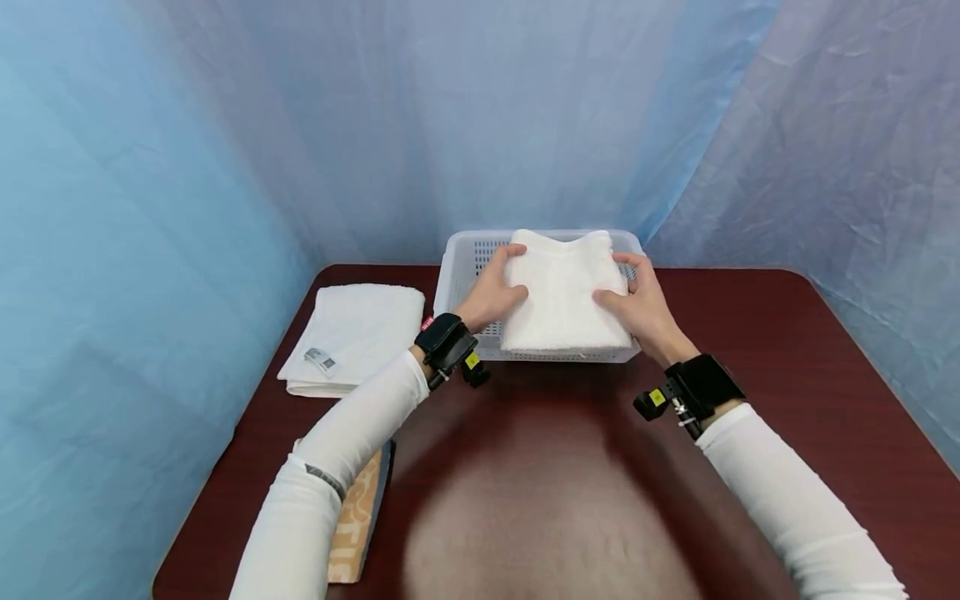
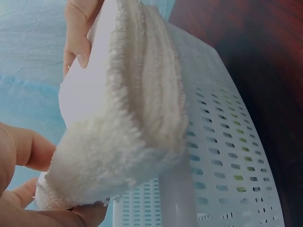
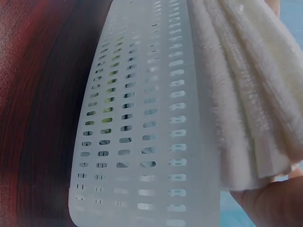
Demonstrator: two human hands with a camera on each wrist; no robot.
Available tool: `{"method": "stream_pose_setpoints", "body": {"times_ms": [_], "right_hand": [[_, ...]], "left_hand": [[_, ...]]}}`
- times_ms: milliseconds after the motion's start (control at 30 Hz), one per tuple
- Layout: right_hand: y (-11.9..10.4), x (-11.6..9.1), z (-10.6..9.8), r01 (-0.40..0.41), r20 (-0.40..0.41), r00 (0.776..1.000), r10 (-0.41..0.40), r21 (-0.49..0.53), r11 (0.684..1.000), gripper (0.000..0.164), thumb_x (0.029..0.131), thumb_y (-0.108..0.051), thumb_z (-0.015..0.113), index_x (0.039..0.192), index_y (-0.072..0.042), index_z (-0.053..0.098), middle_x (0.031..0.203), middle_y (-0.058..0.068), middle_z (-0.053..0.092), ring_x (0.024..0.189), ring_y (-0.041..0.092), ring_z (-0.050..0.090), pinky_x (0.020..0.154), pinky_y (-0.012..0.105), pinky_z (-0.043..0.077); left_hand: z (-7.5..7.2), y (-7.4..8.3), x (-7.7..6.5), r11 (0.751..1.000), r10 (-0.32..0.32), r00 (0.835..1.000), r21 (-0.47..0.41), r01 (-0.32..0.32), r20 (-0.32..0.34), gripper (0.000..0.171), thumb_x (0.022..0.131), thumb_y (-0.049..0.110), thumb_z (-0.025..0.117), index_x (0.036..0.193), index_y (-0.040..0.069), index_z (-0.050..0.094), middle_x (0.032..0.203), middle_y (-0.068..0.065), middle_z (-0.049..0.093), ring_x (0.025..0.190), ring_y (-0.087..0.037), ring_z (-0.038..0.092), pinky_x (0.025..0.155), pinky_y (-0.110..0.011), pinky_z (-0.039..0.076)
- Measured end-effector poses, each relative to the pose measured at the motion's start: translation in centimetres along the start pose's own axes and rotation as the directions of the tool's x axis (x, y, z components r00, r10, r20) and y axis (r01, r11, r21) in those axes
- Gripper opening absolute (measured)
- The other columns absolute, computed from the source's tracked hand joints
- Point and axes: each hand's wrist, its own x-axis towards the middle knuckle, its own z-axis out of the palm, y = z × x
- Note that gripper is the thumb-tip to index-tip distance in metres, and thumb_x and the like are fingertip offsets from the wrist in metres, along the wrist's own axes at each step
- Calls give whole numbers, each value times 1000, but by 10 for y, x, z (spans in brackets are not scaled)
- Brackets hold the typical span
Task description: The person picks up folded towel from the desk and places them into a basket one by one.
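One dark red-brown tabletop [image 1: 780, 350] bears one perforated white plastic basket [image 1: 455, 271] and, leftward, one labelled white towel pile [image 1: 367, 325]. One folded white towel [image 1: 566, 292] is held over the basket, layered edge toward the person, sides running front to back; which axis is longer is unclear. One tan patterned towel [image 1: 354, 533] lies partly hidden. Two hands, left hand [image 1: 492, 289] and right hand [image 1: 643, 308], pinch the folded white towel's opposite sides, thumbs on top.

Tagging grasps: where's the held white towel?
Head view, just right of centre: the held white towel is between the left grip and the right grip, over the white basket.
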Motion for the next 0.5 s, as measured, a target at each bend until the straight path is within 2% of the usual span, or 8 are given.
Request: {"method": "stream_pose_setpoints", "body": {"times_ms": [233, 367, 500], "right_hand": [[4, 7, 1, 36, -41, 998, -37, -7, 999, 54, 101, -17, 57, 143, -18, 23, 138, 27, 42, 112, 36, 54, 88, 47, 47], [5, 12, 1, 76, -55, 995, -79, -44, 996, 41, 102, -15, 55, 137, -9, 33, 148, 24, 34, 119, 35, 49, 89, 44, 44], [4, 17, 2, 74, -50, 996, -77, -63, 995, 40, 102, -15, 54, 138, -4, 40, 156, 18, 28, 127, 34, 43, 95, 44, 41]], "left_hand": [[1, -1, 8, 1000, 9, 999, 22, -8, -32, 62, 94, -6, 52, 150, 14, 34, 155, -9, 34, 136, -26, 41, 104, -40, 43], [2, -1, 13, 999, 18, 998, 44, -16, -55, 59, 95, -6, 53, 148, 14, 38, 155, -7, 35, 139, -24, 38, 108, -39, 39], [3, -3, 19, 999, 25, 998, 49, -22, -63, 55, 94, -7, 51, 145, 11, 42, 154, -8, 37, 138, -24, 40, 107, -39, 40]]}}
